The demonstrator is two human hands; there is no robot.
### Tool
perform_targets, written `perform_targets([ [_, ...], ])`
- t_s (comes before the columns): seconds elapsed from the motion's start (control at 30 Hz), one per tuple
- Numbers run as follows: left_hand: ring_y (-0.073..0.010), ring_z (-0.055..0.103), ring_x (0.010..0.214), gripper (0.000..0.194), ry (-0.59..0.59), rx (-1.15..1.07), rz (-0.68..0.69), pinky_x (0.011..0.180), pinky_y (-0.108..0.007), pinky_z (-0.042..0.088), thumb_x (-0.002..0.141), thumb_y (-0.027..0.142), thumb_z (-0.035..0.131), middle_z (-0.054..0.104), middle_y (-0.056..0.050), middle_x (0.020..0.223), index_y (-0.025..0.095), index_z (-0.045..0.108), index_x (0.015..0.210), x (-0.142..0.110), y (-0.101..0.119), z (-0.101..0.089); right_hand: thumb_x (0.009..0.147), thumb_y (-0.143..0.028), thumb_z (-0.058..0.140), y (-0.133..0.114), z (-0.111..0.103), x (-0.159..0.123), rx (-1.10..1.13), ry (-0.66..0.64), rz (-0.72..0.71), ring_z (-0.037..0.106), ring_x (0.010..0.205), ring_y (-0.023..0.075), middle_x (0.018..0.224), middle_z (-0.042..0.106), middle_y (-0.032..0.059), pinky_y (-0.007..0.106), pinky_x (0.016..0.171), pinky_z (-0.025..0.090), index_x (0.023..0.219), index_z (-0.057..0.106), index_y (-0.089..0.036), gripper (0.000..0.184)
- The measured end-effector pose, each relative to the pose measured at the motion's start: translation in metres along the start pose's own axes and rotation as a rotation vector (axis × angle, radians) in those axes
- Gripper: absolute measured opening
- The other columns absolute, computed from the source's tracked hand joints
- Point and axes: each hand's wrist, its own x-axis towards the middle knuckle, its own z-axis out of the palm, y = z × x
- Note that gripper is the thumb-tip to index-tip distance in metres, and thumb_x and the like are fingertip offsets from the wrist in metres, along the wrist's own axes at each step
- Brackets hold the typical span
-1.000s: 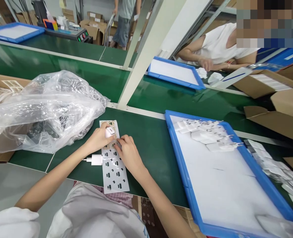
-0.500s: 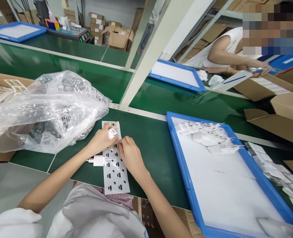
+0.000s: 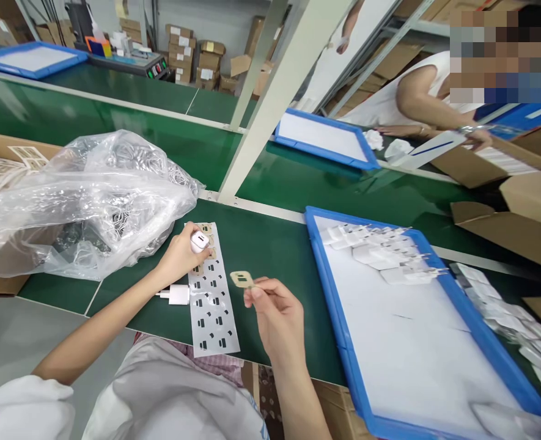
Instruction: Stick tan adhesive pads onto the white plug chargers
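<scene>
Green bench (image 3: 293, 244): sticker sheet (image 3: 215, 318), white adapter (image 3: 200, 242), loose sticker (image 3: 241, 279).
Sheet lay lengthwise away from the body; over its far part, left hand (image 3: 177, 253) gripped the adapter, slotted end up. Right hand (image 3: 279, 311), forearm forward, pinched the sticker right of the sheet, long axis crosswise, pointing left.

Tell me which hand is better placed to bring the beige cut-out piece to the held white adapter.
Likely the right hand: it pinches the beige piece by its edge, while the left hand holds the white adapter.

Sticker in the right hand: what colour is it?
The sticker is pale yellowish beige; the head view shows it best.
</scene>
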Motion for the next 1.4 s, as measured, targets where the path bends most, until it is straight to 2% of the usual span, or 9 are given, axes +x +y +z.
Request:
perform_targets([
  [0.13, -0.0176, 0.064, 0.073, 0.041, 0.005, -0.129, 0.072, 0.065, -0.027, 0.051, 0.08, 0.03, 0.079, 0.064, 0.003, 0.087, 0.026, 0.048, 0.106, -0.032, 0.026, -0.009, 0.095, -0.05, 0.074, -0.019, 0.001, -0.015, 0.21, 0.099, 0.137, 0.06, 0.054, 0.0137, 0.062, 0.064, -0.001, 0.023, 0.049, 0.05, 0.073, 0.056, -0.023, 0.039],
  [0.2, -0.0164, 0.065, 0.076, 0.043, 0.028, -0.292, 0.216, 0.07, -0.027, 0.054, 0.078, 0.028, 0.086, 0.066, 0.001, 0.094, 0.025, 0.058, 0.111, -0.057, 0.04, -0.009, 0.087, -0.052, 0.084, -0.03, 0.004, -0.02, 0.379, 0.145, 0.237, 0.061, 0.052, 0.0133, 0.06, 0.065, -0.0004, 0.022, 0.047, 0.051, 0.069, 0.057, -0.022, 0.044],
  [0.27, -0.0152, 0.065, 0.076, 0.03, 0.109, -0.386, 0.338, 0.067, -0.024, 0.053, 0.076, 0.023, 0.089, 0.066, -0.001, 0.091, 0.023, 0.065, 0.094, -0.083, 0.05, -0.001, 0.08, -0.051, 0.091, -0.039, 0.009, -0.025, 0.556, 0.188, 0.317, 0.061, 0.052, 0.0134, 0.06, 0.067, -0.0003, 0.022, 0.047, 0.053, 0.068, 0.059, -0.022, 0.046],
  [0.43, -0.0132, 0.068, 0.069, 0.019, 0.244, -0.687, 0.224, 0.06, -0.021, 0.054, 0.086, 0.019, 0.084, 0.07, 0.002, 0.081, 0.026, 0.067, 0.09, -0.122, 0.058, 0.035, 0.086, -0.045, 0.088, -0.049, 0.026, -0.037, 0.642, 0.167, 0.237, 0.059, 0.053, 0.0126, 0.064, 0.065, -0.001, 0.025, 0.053, 0.056, 0.07, 0.065, -0.022, 0.036],
  [0.53, -0.012, 0.067, 0.064, 0.017, 0.282, -0.741, 0.198, 0.057, -0.02, 0.054, 0.089, 0.021, 0.082, 0.071, 0.003, 0.078, 0.027, 0.066, 0.089, -0.126, 0.062, 0.046, 0.088, -0.043, 0.086, -0.048, 0.03, -0.044, 0.578, 0.173, 0.192, 0.059, 0.058, 0.0126, 0.067, 0.061, -0.0016, 0.025, 0.059, 0.054, 0.069, 0.067, -0.021, 0.035],
  [0.8, -0.0119, 0.068, 0.064, 0.02, 0.249, -0.643, 0.204, 0.057, -0.019, 0.053, 0.083, 0.012, 0.077, 0.072, 0.004, 0.074, 0.026, 0.064, 0.085, -0.126, 0.071, 0.036, 0.093, -0.041, 0.083, -0.047, 0.019, -0.051, 0.424, 0.159, 0.087, 0.057, 0.061, 0.0137, 0.07, 0.059, -0.0014, 0.023, 0.055, 0.049, 0.076, 0.07, -0.023, 0.027],
  [0.97, -0.011, 0.067, 0.065, 0.021, 0.215, -0.656, 0.181, 0.056, -0.017, 0.05, 0.082, 0.009, 0.075, 0.071, 0.005, 0.075, 0.027, 0.063, 0.086, -0.129, 0.068, 0.037, 0.096, -0.026, 0.078, -0.052, 0.009, -0.053, 0.136, 0.215, -0.043, 0.063, 0.072, 0.0164, 0.08, 0.066, 0.0025, 0.025, 0.064, 0.054, 0.085, 0.076, -0.024, 0.011],
  [1.07, -0.0105, 0.066, 0.065, 0.022, 0.211, -0.655, 0.178, 0.057, -0.017, 0.051, 0.082, 0.01, 0.076, 0.07, 0.005, 0.075, 0.027, 0.063, 0.087, -0.13, 0.066, 0.036, 0.095, -0.023, 0.078, -0.055, 0.004, -0.052, 0.061, 0.237, -0.047, 0.066, 0.077, 0.0179, 0.084, 0.068, 0.0041, 0.027, 0.067, 0.057, 0.09, 0.078, -0.025, 0.006],
  [1.4, -0.0144, 0.067, 0.064, 0.02, 0.173, -0.604, 0.221, 0.056, -0.022, 0.05, 0.084, 0.013, 0.077, 0.071, 0.003, 0.074, 0.027, 0.063, 0.086, -0.132, 0.065, 0.032, 0.096, -0.028, 0.078, -0.056, -0.009, -0.035, 0.107, 0.008, -0.036, 0.062, 0.067, 0.0157, 0.076, 0.068, 0.0024, 0.024, 0.057, 0.05, 0.081, 0.077, -0.025, 0.014],
])
